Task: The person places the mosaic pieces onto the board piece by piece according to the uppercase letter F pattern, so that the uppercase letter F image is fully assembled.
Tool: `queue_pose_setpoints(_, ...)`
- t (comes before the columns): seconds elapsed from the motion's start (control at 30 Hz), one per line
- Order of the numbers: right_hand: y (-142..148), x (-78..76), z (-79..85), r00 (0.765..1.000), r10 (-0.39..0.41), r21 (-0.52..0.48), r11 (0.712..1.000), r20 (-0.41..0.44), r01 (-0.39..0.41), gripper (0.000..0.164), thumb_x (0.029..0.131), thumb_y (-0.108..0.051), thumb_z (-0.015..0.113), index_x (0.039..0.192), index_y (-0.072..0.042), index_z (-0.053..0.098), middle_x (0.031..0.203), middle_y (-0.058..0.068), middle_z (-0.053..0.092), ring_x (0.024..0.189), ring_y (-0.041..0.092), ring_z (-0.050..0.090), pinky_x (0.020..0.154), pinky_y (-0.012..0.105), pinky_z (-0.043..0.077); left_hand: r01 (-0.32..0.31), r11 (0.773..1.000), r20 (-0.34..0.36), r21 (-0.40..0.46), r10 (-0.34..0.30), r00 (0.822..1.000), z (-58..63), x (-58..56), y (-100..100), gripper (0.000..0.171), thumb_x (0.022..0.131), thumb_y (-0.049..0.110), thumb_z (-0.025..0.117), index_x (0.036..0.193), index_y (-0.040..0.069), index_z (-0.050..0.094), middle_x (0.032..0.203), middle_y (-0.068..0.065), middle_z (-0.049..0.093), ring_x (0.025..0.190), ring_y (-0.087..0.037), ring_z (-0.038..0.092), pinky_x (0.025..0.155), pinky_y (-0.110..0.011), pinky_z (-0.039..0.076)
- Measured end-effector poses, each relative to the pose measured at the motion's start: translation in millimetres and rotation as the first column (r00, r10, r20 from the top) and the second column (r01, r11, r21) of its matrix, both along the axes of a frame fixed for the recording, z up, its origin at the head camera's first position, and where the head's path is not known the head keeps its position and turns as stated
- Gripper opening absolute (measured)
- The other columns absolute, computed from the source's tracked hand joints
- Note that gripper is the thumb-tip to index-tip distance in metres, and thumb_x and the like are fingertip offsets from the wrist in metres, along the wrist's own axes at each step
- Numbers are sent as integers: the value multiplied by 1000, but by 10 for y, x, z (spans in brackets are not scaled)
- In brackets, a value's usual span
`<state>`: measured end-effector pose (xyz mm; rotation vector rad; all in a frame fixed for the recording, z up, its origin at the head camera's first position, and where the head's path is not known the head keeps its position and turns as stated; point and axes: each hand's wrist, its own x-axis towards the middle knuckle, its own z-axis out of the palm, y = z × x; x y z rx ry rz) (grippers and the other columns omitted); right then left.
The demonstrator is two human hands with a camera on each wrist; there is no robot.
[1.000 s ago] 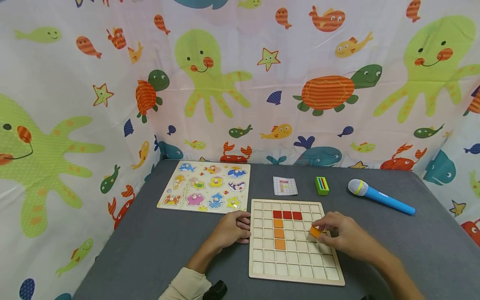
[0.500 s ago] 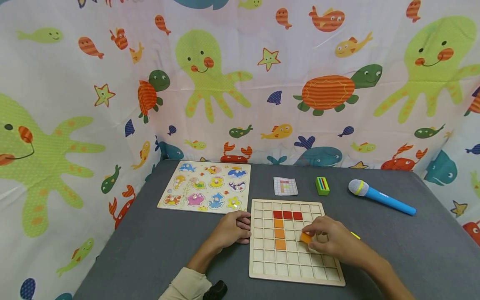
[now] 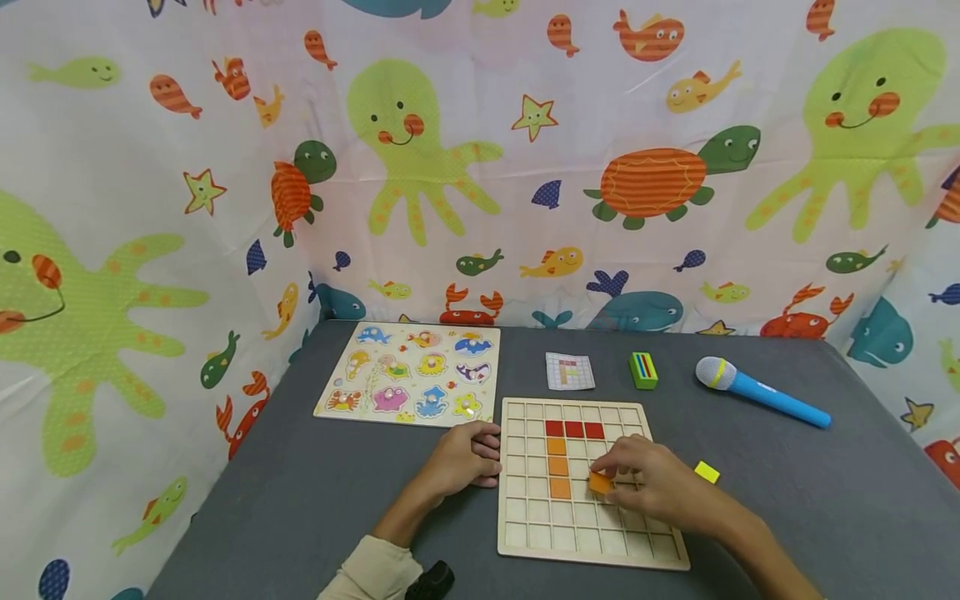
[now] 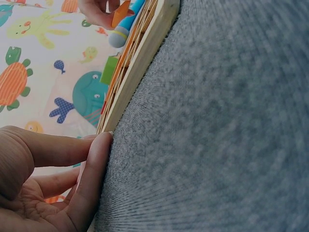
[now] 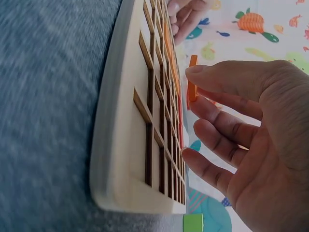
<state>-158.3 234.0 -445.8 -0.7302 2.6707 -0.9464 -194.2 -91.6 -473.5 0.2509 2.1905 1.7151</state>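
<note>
A wooden grid board (image 3: 592, 560) lies on the dark table, with red tiles (image 3: 574, 429) in a row and orange tiles (image 3: 558, 467) in a column below them. My right hand (image 3: 660, 485) pinches another orange tile (image 3: 600, 482) between thumb and index finger. In the right wrist view this tile (image 5: 193, 77) is tilted on edge, raised above the grid, and the other fingers spread loosely. My left hand (image 3: 461, 461) grips the board's left edge with bent fingers; in the left wrist view, its thumb and finger (image 4: 100, 159) meet at the wooden rim (image 4: 140, 67).
Behind the board lie a printed pattern card (image 3: 570, 372), a small green box (image 3: 642, 371) and a blue microphone (image 3: 772, 397). A yellow tile (image 3: 707, 472) sits right of the board. The sea-animal peg puzzle (image 3: 408, 372) is at back left, before the printed curtain (image 3: 555, 167).
My right hand has carried the orange tile leftward and slightly nearer over the grid, towards the orange column. The yellow tile has come into sight from behind it. My left hand stays put.
</note>
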Motion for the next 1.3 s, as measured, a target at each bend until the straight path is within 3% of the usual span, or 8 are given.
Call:
queue_pose_setpoints(0.4,-203,28,8,998,58,33,998,-32,-57,25,93,-32,82,118,-28,78,113,-20,65,109,7,54,98,33,55,8,1000,-10,1,-8,1000,11,7,-9,57,89,-7,76,143,-7,57,114,-17,62,92,-18,67,71,-38,69)
queue_pose_setpoints(0.6,-303,18,-3,997,81,13,997,22,-81,27,90,-31,84,117,-28,78,109,-17,64,104,9,54,90,30,53,3,1000,-5,7,-3,1000,6,-2,-3,57,88,-8,75,143,-7,57,115,-17,62,91,-18,67,71,-38,69)
queue_pose_setpoints(0.83,-378,31,-16,987,146,15,989,-65,-146,23,90,-24,82,113,-25,79,104,-18,64,98,7,54,84,27,51,-6,1000,12,9,5,1000,-1,-1,0,57,88,-10,75,142,-7,58,115,-18,62,90,-18,67,71,-37,69)
queue_pose_setpoints(0.97,-402,37,-16,982,167,22,986,-87,-166,22,92,-25,81,114,-25,79,107,-18,65,100,6,55,86,28,54,-6,1000,13,10,6,1000,-6,-1,-2,57,88,-10,75,142,-7,58,115,-18,62,89,-18,67,71,-37,69)
queue_pose_setpoints(1.3,-444,44,-22,987,159,34,987,-35,-158,23,92,-22,82,115,-26,79,110,-19,65,103,5,54,90,30,55,-4,1000,-2,7,4,1000,-28,-8,4,57,88,-9,75,143,-6,57,114,-17,62,90,-17,67,70,-38,69)
